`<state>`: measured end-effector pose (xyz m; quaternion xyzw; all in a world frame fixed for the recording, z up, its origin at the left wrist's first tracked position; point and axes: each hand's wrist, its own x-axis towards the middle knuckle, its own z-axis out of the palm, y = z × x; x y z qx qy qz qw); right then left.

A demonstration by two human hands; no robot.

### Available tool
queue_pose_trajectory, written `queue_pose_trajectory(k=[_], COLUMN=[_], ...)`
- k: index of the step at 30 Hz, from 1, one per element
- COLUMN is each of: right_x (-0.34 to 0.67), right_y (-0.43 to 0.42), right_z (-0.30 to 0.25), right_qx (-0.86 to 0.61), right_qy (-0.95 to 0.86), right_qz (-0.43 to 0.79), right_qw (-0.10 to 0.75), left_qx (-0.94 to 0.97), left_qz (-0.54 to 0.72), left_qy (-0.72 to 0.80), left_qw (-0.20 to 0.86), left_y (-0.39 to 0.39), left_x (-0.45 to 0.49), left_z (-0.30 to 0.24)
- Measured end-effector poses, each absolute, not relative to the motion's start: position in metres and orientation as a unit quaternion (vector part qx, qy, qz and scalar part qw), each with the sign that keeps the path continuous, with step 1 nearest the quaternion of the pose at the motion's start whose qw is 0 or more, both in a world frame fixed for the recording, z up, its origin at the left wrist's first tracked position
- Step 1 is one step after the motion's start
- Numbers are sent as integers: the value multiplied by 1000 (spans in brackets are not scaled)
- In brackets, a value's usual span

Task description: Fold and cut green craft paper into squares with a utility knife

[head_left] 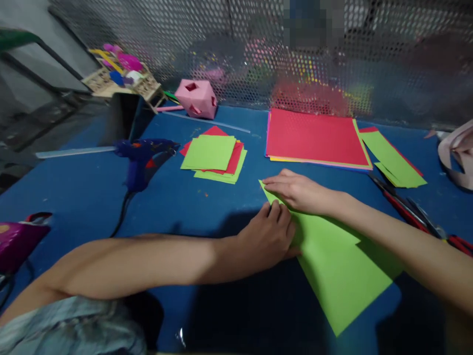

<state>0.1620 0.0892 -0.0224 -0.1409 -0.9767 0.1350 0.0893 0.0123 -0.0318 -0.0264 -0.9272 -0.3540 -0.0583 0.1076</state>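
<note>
A large green paper sheet [342,268] lies on the blue table [192,207], folded over at its far corner. My left hand [268,239] presses down on the sheet's near-left edge, fingers bunched together on the fold. My right hand [297,191] lies flat on the pointed far corner, fingers stretched out toward the left. Both hands touch the same sheet and almost meet.
A pile of small green and red squares [214,157] sits behind the hands, with a blue glue gun [142,158] to its left. A stack of big red sheets [314,138], green strips [393,159], scissors [414,209] and a pink paper cube [196,97] lie further back.
</note>
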Motion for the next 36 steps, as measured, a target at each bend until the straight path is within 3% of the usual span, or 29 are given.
queue_pose_trajectory(k=[10,27,36], right_x=[173,205,175], right_y=[71,34,62], right_z=[-26,-30,-25], right_qx=[-172,-257,-179], right_qy=[-981,-963,-979], right_qz=[71,67,97], right_qw=[55,44,-14], left_qx=[-938,-939,-934], left_qz=[-42,-48,-73], left_qy=[-343,-337,-342], left_qw=[25,41,75], left_y=[-28,-30,-32], left_x=[6,8,12], left_z=[-14,-17,-23])
